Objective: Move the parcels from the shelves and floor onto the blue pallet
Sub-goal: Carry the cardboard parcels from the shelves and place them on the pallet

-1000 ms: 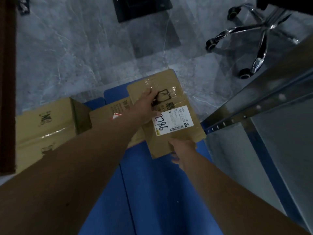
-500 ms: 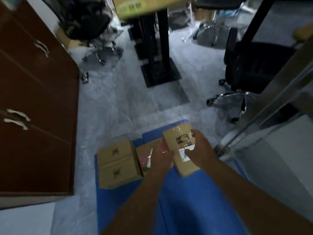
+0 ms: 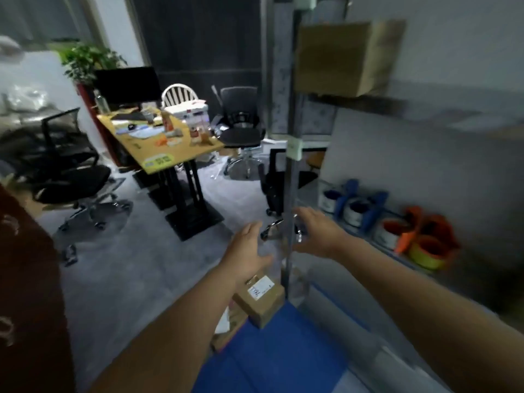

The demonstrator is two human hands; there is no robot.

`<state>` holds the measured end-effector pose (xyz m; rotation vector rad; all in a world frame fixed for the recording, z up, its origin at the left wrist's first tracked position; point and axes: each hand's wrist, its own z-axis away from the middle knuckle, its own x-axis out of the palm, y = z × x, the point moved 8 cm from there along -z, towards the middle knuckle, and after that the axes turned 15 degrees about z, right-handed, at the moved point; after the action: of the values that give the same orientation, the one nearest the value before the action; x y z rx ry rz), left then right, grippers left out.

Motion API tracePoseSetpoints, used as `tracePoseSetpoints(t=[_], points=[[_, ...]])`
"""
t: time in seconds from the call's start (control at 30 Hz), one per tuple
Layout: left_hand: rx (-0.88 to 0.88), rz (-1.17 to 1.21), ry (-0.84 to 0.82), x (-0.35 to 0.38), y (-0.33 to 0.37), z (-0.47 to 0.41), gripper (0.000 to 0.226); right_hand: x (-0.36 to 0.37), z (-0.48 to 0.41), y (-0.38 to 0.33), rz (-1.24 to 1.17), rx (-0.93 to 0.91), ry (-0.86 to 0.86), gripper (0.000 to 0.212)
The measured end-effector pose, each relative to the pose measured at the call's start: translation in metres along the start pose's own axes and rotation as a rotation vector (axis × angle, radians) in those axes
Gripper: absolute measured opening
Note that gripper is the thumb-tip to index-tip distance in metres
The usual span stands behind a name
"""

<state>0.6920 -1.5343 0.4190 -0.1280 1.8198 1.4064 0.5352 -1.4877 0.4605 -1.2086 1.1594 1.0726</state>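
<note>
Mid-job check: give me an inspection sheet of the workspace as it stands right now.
Surface: blue pallet on grey floor.
Job's things: labelled parcel on the pallet's far end; cardboard box high on the rack.
Clutter: blue items and orange items lower on the rack, blurred.
Hands: left hand and right hand open, raised, holding nothing.
Cables: nothing seen.
Surroundings: cluttered desk, office chair, plant, brown cabinet.

We make out dark handwriting on the white label [image 3: 261, 289] atop the parcel [image 3: 265, 309], too blurred to read; the green sticker [image 3: 158, 161] at the surface [image 3: 133, 147] edge carries print equally unreadable.
</note>
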Motion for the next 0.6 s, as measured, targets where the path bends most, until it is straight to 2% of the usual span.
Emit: tracePoseSetpoints(t=[0.13, 0.23, 0.33, 0.47, 0.6], points=[[0.211, -0.137, -0.081, 0.014, 0.117, 0.004, 0.092, -0.066, 0.089, 0.071, 0.121, 0.121, 0.051, 0.092], [0.383, -0.155, -0.193, 0.062, 0.218, 0.029, 0.091, -0.103, 0.177, 0.128, 0.121, 0.244, 0.067, 0.090], [0.506, -0.173, -0.331, 0.143, 0.302, 0.076, 0.089, -0.122, 0.289, 0.193, 0.030, 0.396, 0.079, 0.091], [0.671, -0.173, -0.557, 0.285, 0.404, 0.169, 0.094, -0.108, 0.486, 0.285, 0.051, 0.699, -0.034, 0.099], [0.867, -0.113, -0.751, 0.409, 0.523, 0.281, 0.094, -0.116, 0.688, 0.329, 0.094, 0.915, 0.008, 0.090]])
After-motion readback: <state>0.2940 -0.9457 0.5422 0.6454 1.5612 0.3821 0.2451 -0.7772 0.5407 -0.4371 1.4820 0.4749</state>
